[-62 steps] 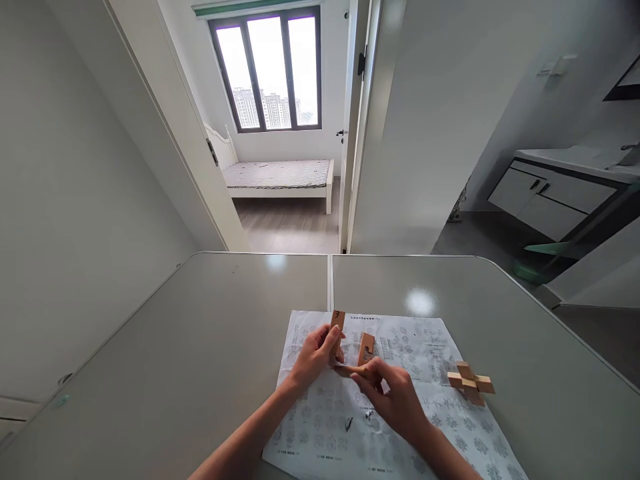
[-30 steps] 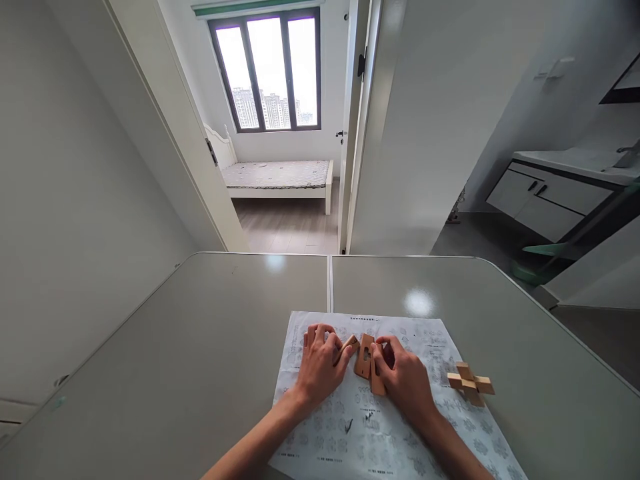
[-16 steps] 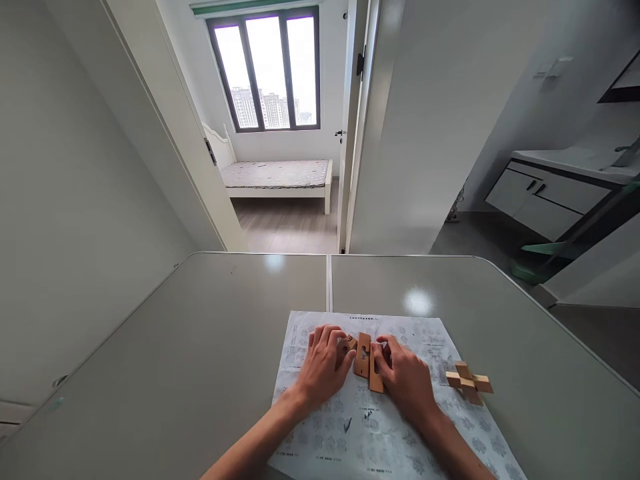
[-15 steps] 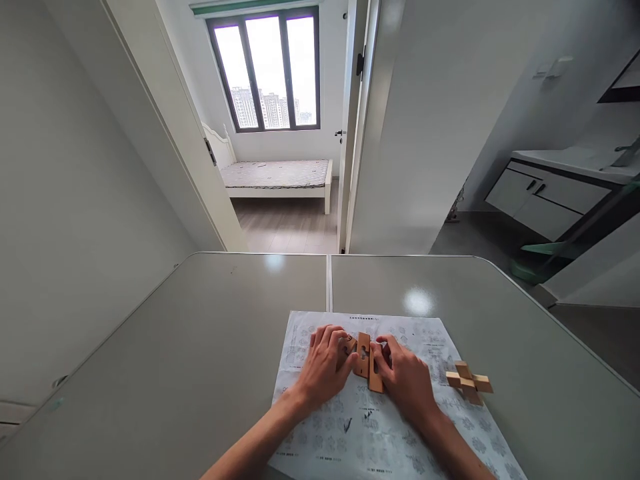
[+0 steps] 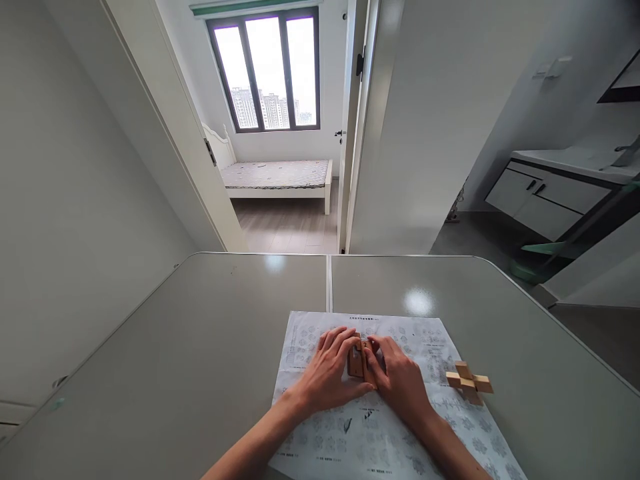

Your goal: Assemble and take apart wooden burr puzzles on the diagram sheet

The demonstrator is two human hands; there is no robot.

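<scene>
Flat brown wooden blocks [image 5: 355, 365] sit on a printed white paper sheet [image 5: 390, 430], between the half-curled left hand [image 5: 326, 375], holding their ends, and the bent-fingered right hand [image 5: 399, 375], touching their right side, grip unclear.

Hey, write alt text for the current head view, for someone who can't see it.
A person's left hand and right hand hold flat wooden pieces side by side on a printed sheet on a grey table. A cross of wooden blocks sits over the sheet's right edge. Beyond are a bed and a window.
</scene>
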